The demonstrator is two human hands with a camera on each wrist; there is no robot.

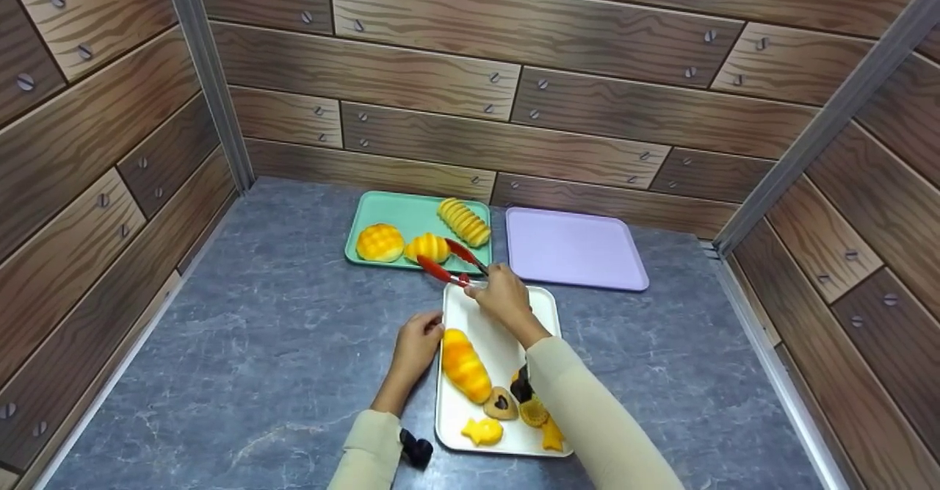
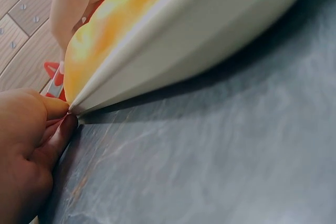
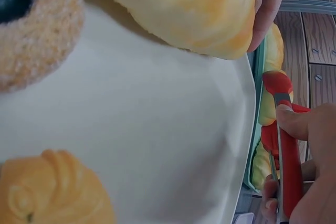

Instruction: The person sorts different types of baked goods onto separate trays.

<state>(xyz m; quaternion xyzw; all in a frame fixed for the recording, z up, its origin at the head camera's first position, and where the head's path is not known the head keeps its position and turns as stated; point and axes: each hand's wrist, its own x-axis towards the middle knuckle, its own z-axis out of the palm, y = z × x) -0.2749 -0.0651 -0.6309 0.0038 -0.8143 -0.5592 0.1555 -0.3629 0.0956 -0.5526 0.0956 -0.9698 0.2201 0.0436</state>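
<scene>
My right hand (image 1: 505, 300) grips a pair of red-tipped tongs (image 1: 436, 268). The tong tips stand apart on either side of a small ridged bread roll (image 1: 426, 245) at the front of the green tray (image 1: 411, 208). In the right wrist view, the tongs (image 3: 289, 166) reach over the green tray's edge. My left hand (image 1: 417, 344) is at the left rim of the white tray (image 1: 488, 325); its fingers (image 2: 56, 109) pinch that rim in the left wrist view. Beside it on the white tray lies a long orange-yellow bread (image 1: 465, 369).
The green tray also bears a round bun (image 1: 380, 242) and a long ridged loaf (image 1: 464, 222). To its right lies a lavender tray (image 1: 576, 249). A heart cookie (image 1: 501, 403), a yellow fish-shaped piece (image 1: 482, 431) and other pieces, partly behind my right sleeve, lie on the white tray. Wood-patterned walls surround the table.
</scene>
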